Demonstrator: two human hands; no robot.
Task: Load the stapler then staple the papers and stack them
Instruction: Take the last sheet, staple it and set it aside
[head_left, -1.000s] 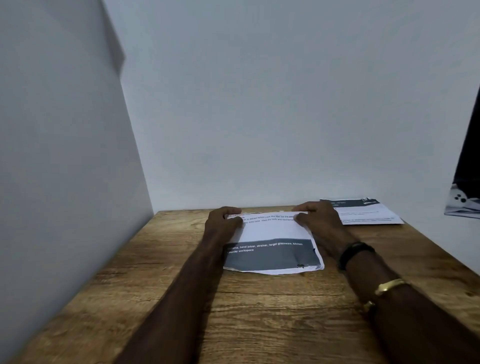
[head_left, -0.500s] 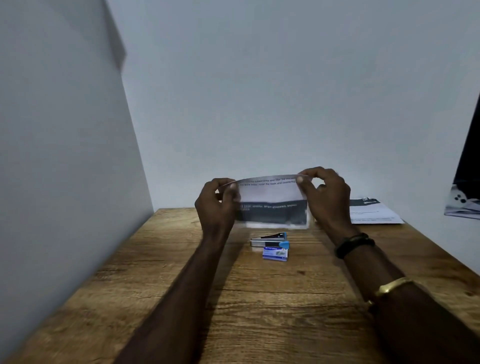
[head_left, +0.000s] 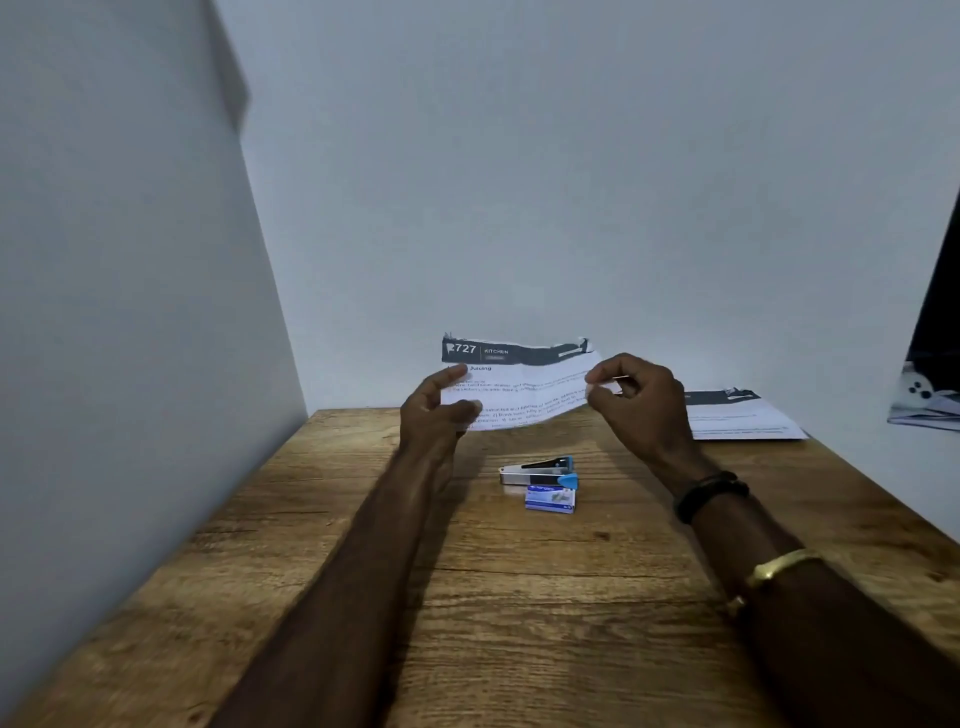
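I hold a printed paper (head_left: 524, 387) with a dark header band up in the air above the far part of the wooden table (head_left: 467, 597). My left hand (head_left: 439, 410) pinches its left edge between thumb and fingers. My right hand (head_left: 636, 400) pinches its right edge. Under the paper, on the table, lies a small silver and blue stapler (head_left: 540, 470). A small blue box of staples (head_left: 550, 500) sits just in front of the stapler, touching or nearly touching it.
More printed papers (head_left: 737, 413) lie at the table's far right, against the back wall. White walls close in the table at the left and the back. A dark object (head_left: 930, 384) hangs at the right edge of view.
The paper was flat on the table a second ago; both hands lifted it, uncovering the stapler and staple box, and it now stands turned so its header faces me.
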